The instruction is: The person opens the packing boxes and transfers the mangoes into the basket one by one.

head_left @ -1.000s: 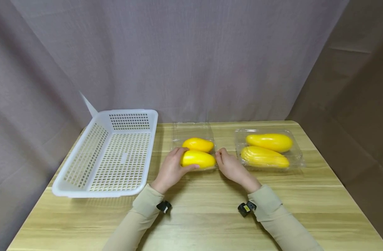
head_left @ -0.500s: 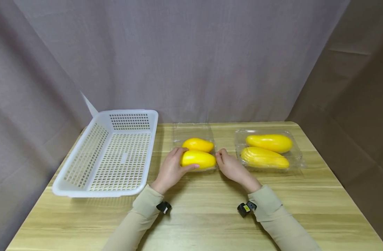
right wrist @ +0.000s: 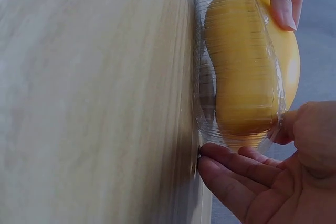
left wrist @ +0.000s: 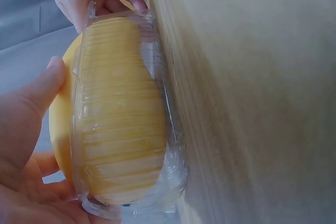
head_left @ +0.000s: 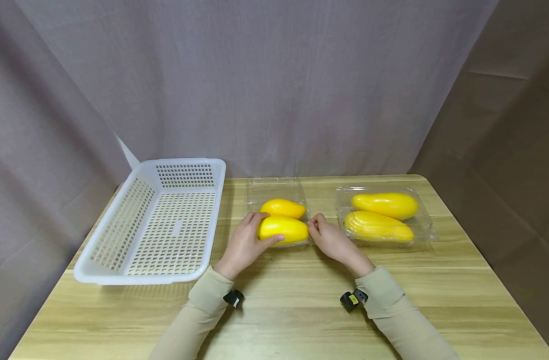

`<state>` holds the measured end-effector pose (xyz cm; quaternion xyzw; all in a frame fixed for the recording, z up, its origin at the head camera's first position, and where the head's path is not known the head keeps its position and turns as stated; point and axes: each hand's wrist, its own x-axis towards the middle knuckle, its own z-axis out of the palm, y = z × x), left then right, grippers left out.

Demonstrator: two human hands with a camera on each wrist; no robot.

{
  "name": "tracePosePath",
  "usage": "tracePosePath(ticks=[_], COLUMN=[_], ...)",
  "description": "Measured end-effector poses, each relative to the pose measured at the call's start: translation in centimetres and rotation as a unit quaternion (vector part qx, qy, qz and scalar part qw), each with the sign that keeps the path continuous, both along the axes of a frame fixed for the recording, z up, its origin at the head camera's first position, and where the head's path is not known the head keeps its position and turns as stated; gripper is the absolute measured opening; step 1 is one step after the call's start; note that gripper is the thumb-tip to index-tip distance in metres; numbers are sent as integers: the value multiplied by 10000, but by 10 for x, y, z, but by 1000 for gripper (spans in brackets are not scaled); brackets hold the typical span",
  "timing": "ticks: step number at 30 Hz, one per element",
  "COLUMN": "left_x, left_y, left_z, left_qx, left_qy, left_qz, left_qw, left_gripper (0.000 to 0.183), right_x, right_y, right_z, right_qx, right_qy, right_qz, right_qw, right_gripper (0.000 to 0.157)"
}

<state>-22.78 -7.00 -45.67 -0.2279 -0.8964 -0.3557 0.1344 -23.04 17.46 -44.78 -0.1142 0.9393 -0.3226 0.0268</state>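
Observation:
Two yellow mangoes lie in a clear plastic box near the table's middle. My left hand holds the left end of the front mango, its thumb along the near side. Behind it sits the back mango. At the box's right end, my right hand pinches the rim, fingers curled. In the right wrist view the ridged wall of the clear plastic box shows, with the other right-hand fingers below its corner. The left wrist view shows the front mango rising above the box's rim.
On the left stands a white slotted plastic basket. A second clear box on the right holds two longer yellow fruits. The raised clear lid stands behind the mangoes. Curtains hang behind the wooden table.

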Motion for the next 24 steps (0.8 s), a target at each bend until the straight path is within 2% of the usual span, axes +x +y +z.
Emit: tracePosePath(ticks=[9, 18, 24], left_x=[0, 1, 1], left_y=[0, -1, -1], left_z=[1, -2, -2], left_qx=[-245, -210, -167], left_qy=[-78, 56, 12], left_qz=[-12, -96, -129], left_qw=[9997, 9997, 9998], left_gripper=[80, 77, 74], right_x=[0, 0, 0], right_y=[0, 1, 2], right_z=[-1, -4, -4], right_qx=[-4, -66, -82], right_qy=[-8, -43, -20], right_qz=[52, 167, 200], right_qw=[10000, 9998, 9998], right_gripper=[25, 27, 28])
